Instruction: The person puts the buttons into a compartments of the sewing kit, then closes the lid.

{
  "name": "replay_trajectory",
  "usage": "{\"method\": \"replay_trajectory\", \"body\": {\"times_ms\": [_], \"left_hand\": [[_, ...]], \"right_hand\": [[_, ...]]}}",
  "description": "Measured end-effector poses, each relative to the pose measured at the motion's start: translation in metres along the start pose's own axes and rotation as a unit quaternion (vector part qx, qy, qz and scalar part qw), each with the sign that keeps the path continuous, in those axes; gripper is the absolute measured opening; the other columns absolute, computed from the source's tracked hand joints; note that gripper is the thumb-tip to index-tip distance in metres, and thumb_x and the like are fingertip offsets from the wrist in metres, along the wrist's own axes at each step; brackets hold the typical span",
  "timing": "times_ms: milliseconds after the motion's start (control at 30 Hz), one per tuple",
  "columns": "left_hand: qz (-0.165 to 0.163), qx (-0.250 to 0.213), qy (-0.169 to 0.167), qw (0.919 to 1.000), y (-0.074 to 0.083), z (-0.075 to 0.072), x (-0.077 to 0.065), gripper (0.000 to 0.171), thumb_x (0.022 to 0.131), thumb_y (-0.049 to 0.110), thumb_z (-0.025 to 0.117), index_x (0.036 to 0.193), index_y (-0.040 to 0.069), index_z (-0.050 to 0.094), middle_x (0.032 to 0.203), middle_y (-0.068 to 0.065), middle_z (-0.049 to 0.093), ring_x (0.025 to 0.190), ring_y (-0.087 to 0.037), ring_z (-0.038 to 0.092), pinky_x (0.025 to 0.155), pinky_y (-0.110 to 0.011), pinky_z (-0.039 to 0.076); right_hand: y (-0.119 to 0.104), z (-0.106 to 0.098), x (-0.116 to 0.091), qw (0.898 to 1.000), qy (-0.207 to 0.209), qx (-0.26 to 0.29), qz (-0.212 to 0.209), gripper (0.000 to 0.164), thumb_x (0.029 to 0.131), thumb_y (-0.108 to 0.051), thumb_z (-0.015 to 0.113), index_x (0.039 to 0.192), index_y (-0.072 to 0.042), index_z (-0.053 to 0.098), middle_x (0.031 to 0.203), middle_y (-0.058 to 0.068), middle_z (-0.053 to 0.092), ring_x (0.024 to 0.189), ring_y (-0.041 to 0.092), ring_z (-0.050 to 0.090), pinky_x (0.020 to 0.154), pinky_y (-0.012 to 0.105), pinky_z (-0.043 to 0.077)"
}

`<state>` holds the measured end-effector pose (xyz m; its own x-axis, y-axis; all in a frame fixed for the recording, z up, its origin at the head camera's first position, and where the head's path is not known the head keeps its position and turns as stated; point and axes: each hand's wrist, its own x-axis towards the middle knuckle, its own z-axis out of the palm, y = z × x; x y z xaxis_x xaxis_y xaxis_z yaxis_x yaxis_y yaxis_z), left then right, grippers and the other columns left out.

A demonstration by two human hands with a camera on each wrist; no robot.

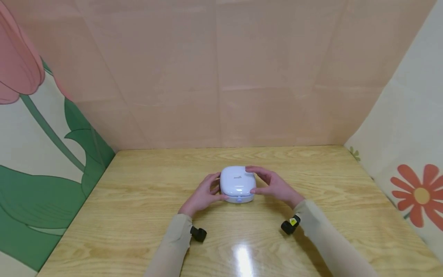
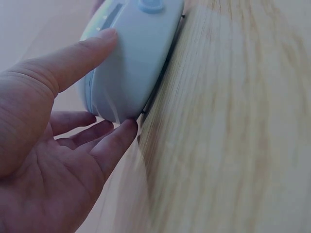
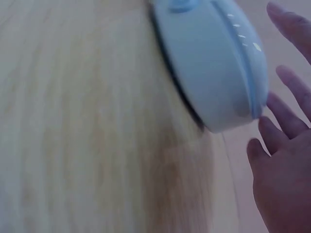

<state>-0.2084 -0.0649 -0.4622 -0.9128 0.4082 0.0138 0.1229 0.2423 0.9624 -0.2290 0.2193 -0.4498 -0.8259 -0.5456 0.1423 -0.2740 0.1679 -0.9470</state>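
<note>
A glossy white rounded case (image 1: pixel 237 181) with a domed lid sits on the table. Small dark lettering marks its top, and a pale blue round button (image 2: pixel 151 5) shows on its front. My left hand (image 1: pixel 204 195) holds the case's left end, thumb across the front near the lid seam and fingertips against the side. At the opposite end, my right hand (image 1: pixel 273 185) is spread beside the lid. In the right wrist view its fingers (image 3: pixel 286 116) are loosely extended, with some fingertips right at the lid's edge and the thumb raised away from it.
The wood-grain table (image 1: pixel 138 215) reaches back to a plain pinkish wall covering (image 1: pixel 214 77). Flower-printed panels stand at the left (image 1: pixel 34 184) and right (image 1: pixel 408 154). Black wrist cameras (image 1: pixel 199 234) hang below both sleeves, close over the tabletop.
</note>
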Motion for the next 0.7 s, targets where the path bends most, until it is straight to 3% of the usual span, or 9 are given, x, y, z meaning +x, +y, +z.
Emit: {"method": "replay_trajectory", "body": {"times_ms": [133,233,433,700], "left_hand": [[0.003,-0.001,0.001,1.0,-0.001,0.001,0.0,0.083,0.077,0.015,0.08,0.146,0.01,0.035,0.144,-0.006,0.035,0.134,-0.024,0.036,0.108,-0.03,0.038],[0.005,-0.001,0.001,1.0,-0.002,0.001,0.0,0.084,0.076,0.014,0.08,0.147,0.009,0.035,0.144,-0.007,0.035,0.134,-0.025,0.036,0.108,-0.031,0.038],[0.011,0.002,-0.001,0.9999,-0.001,0.001,-0.001,0.086,0.076,0.014,0.08,0.147,0.009,0.033,0.145,-0.007,0.034,0.133,-0.025,0.037,0.108,-0.031,0.038],[0.032,0.021,-0.012,0.9992,0.002,0.0,-0.001,0.088,0.079,0.012,0.078,0.151,0.016,0.028,0.149,-0.006,0.029,0.134,-0.025,0.035,0.108,-0.032,0.038]], "right_hand": [[-0.005,0.008,-0.003,0.996,0.012,-0.089,-0.003,0.077,0.075,-0.022,0.083,0.143,-0.021,0.045,0.154,0.0,0.029,0.142,0.028,0.016,0.111,0.066,0.007],[-0.004,0.013,-0.005,0.992,0.022,-0.125,-0.014,0.082,0.073,-0.023,0.085,0.144,-0.021,0.044,0.154,0.0,0.028,0.143,0.028,0.015,0.11,0.068,0.007],[-0.005,0.019,-0.006,0.983,0.021,-0.177,-0.039,0.083,0.073,-0.03,0.083,0.145,-0.02,0.043,0.155,-0.001,0.027,0.143,0.023,0.013,0.113,0.063,0.01],[-0.011,0.026,-0.003,0.963,-0.001,-0.263,-0.064,0.076,0.075,-0.037,0.082,0.14,-0.017,0.049,0.154,0.002,0.028,0.143,0.027,0.013,0.114,0.057,0.017]]}}
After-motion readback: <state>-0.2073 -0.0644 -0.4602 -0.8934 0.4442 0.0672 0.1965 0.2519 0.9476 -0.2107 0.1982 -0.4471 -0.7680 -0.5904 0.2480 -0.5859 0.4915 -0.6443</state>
